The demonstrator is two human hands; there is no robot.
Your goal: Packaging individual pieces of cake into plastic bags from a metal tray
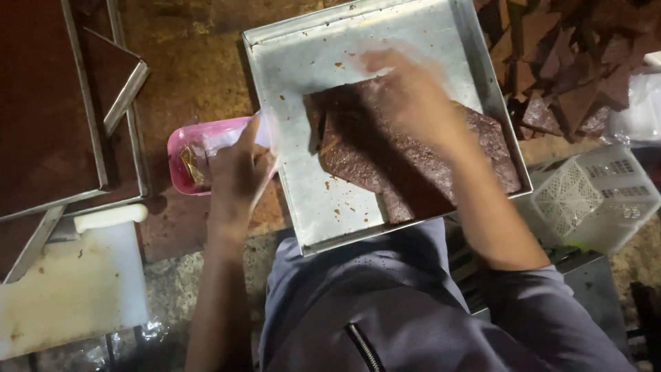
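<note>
Worn brown floor [186, 62], stained and crumb-strewn. Square metal tray [303, 76] sits ahead of the person; dark brown slab [385, 165] lies in its near right part. White cutting board [69, 289] at left, white plastic basket [592, 193] at right. Left hand [237, 172] closed around pink tub [189, 148] beside the tray. Right hand [413, 96], blurred, over the slab; grip cannot be told.

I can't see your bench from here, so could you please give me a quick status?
Left hand holding pink plastic tub. Right hand, blurred, on dark brown slab in square metal tray. Nothing blocking.
</note>
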